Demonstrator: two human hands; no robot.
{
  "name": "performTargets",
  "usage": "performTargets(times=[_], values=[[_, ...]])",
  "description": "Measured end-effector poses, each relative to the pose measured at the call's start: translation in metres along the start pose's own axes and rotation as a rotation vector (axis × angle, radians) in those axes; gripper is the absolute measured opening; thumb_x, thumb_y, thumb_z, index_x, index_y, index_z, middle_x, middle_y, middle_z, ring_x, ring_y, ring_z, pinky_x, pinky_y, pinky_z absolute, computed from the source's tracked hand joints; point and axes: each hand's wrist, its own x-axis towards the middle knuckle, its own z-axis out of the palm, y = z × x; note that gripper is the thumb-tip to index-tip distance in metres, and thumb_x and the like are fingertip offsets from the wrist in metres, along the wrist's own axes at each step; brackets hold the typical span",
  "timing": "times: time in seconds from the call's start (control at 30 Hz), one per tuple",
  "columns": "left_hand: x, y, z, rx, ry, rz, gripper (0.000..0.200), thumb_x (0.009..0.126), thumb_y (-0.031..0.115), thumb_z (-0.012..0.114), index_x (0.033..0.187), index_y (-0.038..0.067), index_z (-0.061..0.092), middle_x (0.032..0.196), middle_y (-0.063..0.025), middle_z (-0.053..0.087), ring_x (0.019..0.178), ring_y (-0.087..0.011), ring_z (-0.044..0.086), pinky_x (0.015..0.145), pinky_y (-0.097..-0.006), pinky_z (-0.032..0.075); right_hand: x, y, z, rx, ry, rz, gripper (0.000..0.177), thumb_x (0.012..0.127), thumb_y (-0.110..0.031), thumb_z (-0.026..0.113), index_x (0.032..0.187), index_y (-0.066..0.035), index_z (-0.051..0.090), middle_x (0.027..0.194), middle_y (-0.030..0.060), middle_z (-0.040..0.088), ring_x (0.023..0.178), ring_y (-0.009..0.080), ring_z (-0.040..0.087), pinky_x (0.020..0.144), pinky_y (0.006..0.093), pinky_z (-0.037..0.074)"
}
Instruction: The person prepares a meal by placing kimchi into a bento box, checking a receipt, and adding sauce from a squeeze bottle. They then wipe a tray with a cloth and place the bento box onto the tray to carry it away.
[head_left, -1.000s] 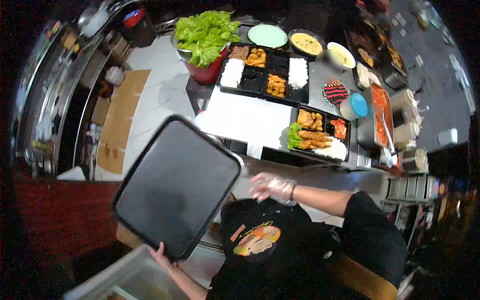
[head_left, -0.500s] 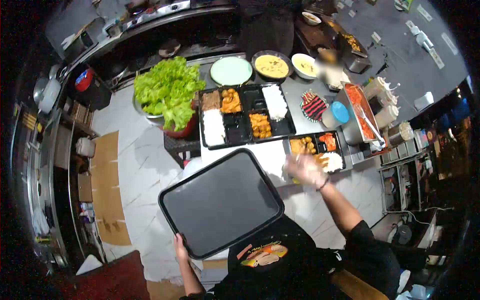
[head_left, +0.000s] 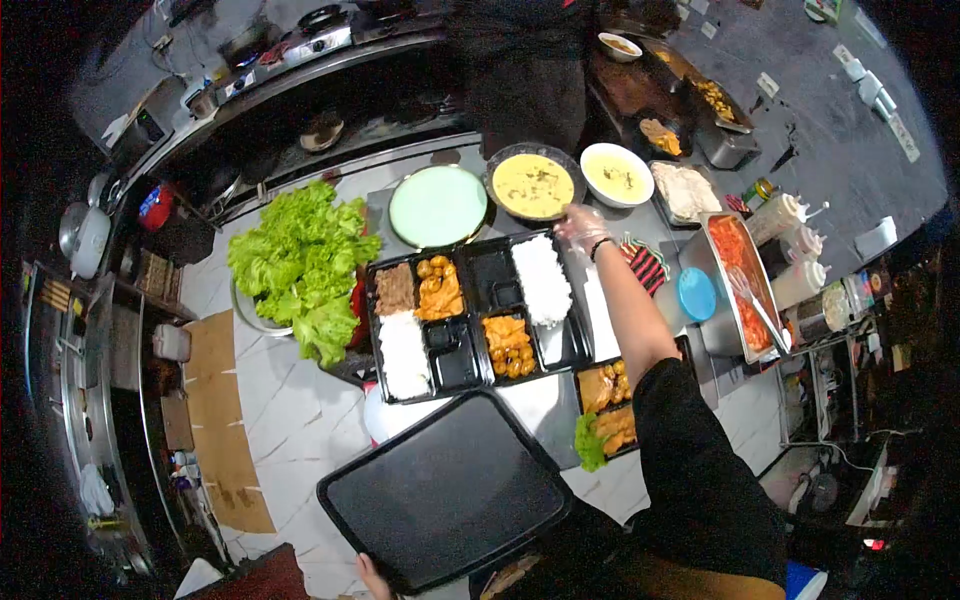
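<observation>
The left hand (head_left: pixel 372 577) holds the tray (head_left: pixel 445 490) by its edge, before the meal box (head_left: pixel 487 266), and should keep it steady, while the right hand (head_left: pixel 582 229), whose grip I cannot tell, should avoid the yellow food (head_left: pixel 532 186).

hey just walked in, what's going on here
A person holds the edge of a large dark tray in their left hand. The right hand, in a clear glove, is at the far right corner of a black meal box, beside a dark-rimmed bowl; whether it touches either is unclear. That box and the left-hand box next to it are partly filled, with rice in both and some compartments bare.
</observation>
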Motion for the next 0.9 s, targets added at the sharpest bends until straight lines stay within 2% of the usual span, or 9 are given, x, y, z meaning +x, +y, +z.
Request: performTargets(times=[0.3,0.37,0.4,0.47,0.5,0.6,0.63,0.87,0.9], values=[[0.02,-0.048,-0.017,-0.197,-0.144,-0.172,0.061,0.092,0.043,0.037,0.132,-0.003,0.031,0.131,-0.0154,0.037,0.119,-0.0273,0.037,0.099,-0.0377,0.03,0.026,0.016,-0.003,0.086,0.109,-0.084,0.017,0.075,-0.013,0.06,0.084,0.001,0.061,0.081,0.0127,0.061,0.061,0.0186,0.059,0.044,0.0275,0.045],[0.017,-0.051,-0.017,-0.214,-0.153,-0.192,0.062,0.092,0.045,0.036,0.132,-0.002,0.031,0.134,-0.0152,0.035,0.121,-0.0282,0.035,0.101,-0.0382,0.029,0.059,0.042,-0.024,-0.603,0.03,-0.43,0.016,0.076,-0.01,0.057,0.085,0.004,0.059,0.081,0.0137,0.061,0.06,0.0194,0.059,0.044,0.0278,0.046],[0.015,-0.052,-0.019,-0.228,-0.159,-0.193,0.063,0.091,0.046,0.036,0.132,-0.002,0.031,0.135,-0.0151,0.034,0.122,-0.0286,0.034,0.101,-0.0385,0.029,0.016,0.011,0.004,-0.015,0.111,-0.134,0.015,0.076,-0.006,0.054,0.085,0.005,0.059,0.083,0.014,0.06,0.061,0.0196,0.06,0.043,0.027,0.046],[0.018,-0.062,-0.024,-0.279,-0.175,-0.221,0.064,0.091,0.047,0.035,0.133,-0.001,0.031,0.137,-0.015,0.031,0.124,-0.0295,0.032,0.102,-0.0391,0.027,-0.006,-0.001,0.0,-1.509,0.102,-0.683,0.014,0.075,-0.007,0.057,0.085,0.003,0.06,0.082,0.0138,0.062,0.064,0.0205,0.062,0.05,0.0293,0.049],[0.019,-0.068,-0.027,-0.315,-0.185,-0.237,0.065,0.091,0.048,0.034,0.133,-0.001,0.031,0.138,-0.0149,0.03,0.125,-0.03,0.031,0.103,-0.0393,0.027,-0.009,-0.002,0.007,-0.745,0.114,-0.383,0.018,0.07,-0.012,0.065,0.084,-0.001,0.062,0.081,0.0129,0.064,0.069,0.0229,0.062,0.061,0.0321,0.051],[-0.006,-0.024,-0.01,-0.164,-0.131,-0.134,0.064,0.092,0.047,0.034,0.133,-0.003,0.031,0.137,-0.0152,0.032,0.122,-0.0284,0.033,0.1,-0.0345,0.029,0.085,0.056,-0.042,-0.809,-0.01,-0.58,0.015,0.068,-0.005,0.066,0.077,0.005,0.059,0.073,0.0139,0.06,0.058,0.0166,0.06,0.049,0.0282,0.047],[-0.016,-0.008,-0.005,-0.165,-0.127,-0.136,0.064,0.092,0.047,0.034,0.133,-0.003,0.031,0.137,-0.0152,0.032,0.122,-0.0284,0.033,0.1,-0.0345,0.029,0.026,0.015,-0.017,-1.315,-0.023,-0.579,0.009,0.073,-0.003,0.062,0.076,0.005,0.058,0.083,0.0127,0.061,0.06,0.0186,0.06,0.047,0.0285,0.047],[0.016,-0.064,-0.028,-0.214,-0.142,-0.158,0.069,0.091,0.048,0.037,0.135,-0.003,0.024,0.138,-0.013,0.031,0.123,-0.0272,0.03,0.102,-0.0334,0.025,0.109,0.069,-0.053,-0.894,-0.154,-0.739,0.034,0.078,0.0,0.051,0.11,-0.001,0.039,0.101,0.017,0.054,0.059,0.0257,0.06,0.046,0.0307,0.05],[0.011,-0.055,-0.023,-0.174,-0.129,-0.138,0.07,0.09,0.048,0.04,0.136,-0.002,0.024,0.139,-0.0107,0.03,0.125,-0.025,0.028,0.102,-0.0311,0.025,0.094,0.056,-0.045,-0.873,-0.029,-0.648,0.036,0.07,-0.016,0.063,0.102,-0.004,0.052,0.1,0.0161,0.058,0.079,0.0282,0.054,0.066,0.0327,0.045]])
